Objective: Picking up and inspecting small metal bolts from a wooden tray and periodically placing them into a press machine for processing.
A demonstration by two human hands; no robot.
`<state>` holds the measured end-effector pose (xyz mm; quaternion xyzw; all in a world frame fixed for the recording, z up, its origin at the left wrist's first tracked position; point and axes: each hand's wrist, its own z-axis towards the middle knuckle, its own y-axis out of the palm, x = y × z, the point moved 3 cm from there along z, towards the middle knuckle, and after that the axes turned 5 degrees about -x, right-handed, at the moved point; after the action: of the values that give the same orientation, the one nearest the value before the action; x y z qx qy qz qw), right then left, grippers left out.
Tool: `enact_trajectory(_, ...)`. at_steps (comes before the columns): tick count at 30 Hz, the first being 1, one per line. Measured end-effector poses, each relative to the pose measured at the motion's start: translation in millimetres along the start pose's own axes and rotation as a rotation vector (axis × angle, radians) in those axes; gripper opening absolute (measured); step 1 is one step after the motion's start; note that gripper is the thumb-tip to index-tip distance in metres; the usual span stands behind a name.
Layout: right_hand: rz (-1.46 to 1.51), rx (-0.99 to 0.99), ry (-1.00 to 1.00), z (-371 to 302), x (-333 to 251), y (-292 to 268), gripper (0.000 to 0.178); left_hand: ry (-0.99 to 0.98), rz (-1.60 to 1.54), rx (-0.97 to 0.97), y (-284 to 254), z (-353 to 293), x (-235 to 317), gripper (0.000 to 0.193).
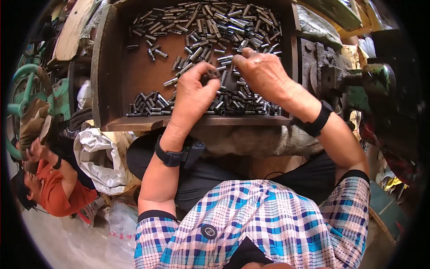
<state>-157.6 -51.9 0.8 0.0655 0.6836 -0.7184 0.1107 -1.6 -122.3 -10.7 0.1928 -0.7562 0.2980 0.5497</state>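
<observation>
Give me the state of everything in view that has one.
Wooden box: open-topped
Metal tubes: loose, heaped along far and near sides
Left hand: curled; grip unclear
Right hand: fingers bent, fingertips among tubes; grip unclear
White sack: crumpled, mouth open

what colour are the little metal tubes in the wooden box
The metal tubes range from shiny silver to dark grey, as the head view shows.
</observation>
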Motion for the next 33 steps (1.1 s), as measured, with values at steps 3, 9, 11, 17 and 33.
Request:
enact_trajectory(3, 0.034, -0.086, -0.272, 10, -8, 0, 0.015, 0.125, 0.256, 0.046, -3, -3, 3, 0.016)
enact_trajectory(9, -0.083, -0.051, -0.399, 14, -13, 13, 0.019, 0.215, 0.509, -0.031, -5, -4, 3, 0.018)
enact_trajectory(11, -0.059, -0.125, -0.325, 7, -7, 8, 0.016, 0.259, 0.556, -0.043, -1, -6, 2, 0.018)
enact_trajectory(17, 0.509, -0.023, 0.062, -41, 13, -14, 0.016, 0.245, 0.856, -0.083, 14, -5, 4, 0.018)
enact_trajectory(33, 0.716, 0.103, 0.185, -99, 12, -8, 0.017, 0.212, 1.051, -0.187, 43, 23, 15, 0.021)
